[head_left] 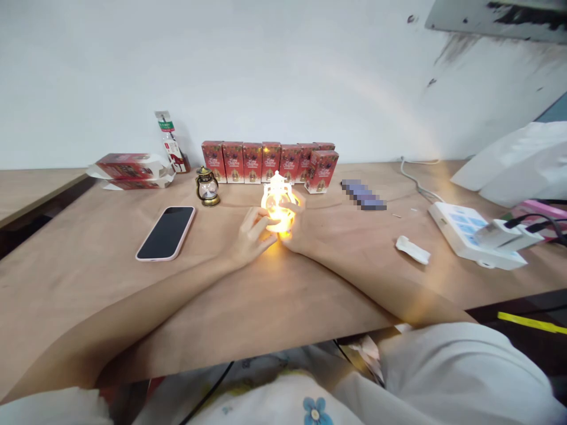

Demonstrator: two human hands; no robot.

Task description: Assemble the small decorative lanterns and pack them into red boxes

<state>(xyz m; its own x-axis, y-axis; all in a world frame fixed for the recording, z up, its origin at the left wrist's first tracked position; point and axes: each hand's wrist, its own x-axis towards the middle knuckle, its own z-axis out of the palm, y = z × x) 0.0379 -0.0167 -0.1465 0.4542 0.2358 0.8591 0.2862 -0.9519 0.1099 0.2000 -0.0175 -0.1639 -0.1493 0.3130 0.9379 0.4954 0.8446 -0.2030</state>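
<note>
A small lit lantern glows bright yellow above the middle of the table, upright, its details washed out by the light. My right hand wraps its right side, fingers curled round the body. From the left, my left hand holds its lower part, with thumb and forefinger at the base and the other fingers bent. Glare hides the exact contact of the fingertips. A second lantern, dark bronze with a clear globe and unlit, stands left of my hands.
Several red printed boxes line the wall, one slightly forward. An opened red carton and a bottle stand back left. A phone lies left. Rightward are a blurred-out flat object, a white scrap and a power strip.
</note>
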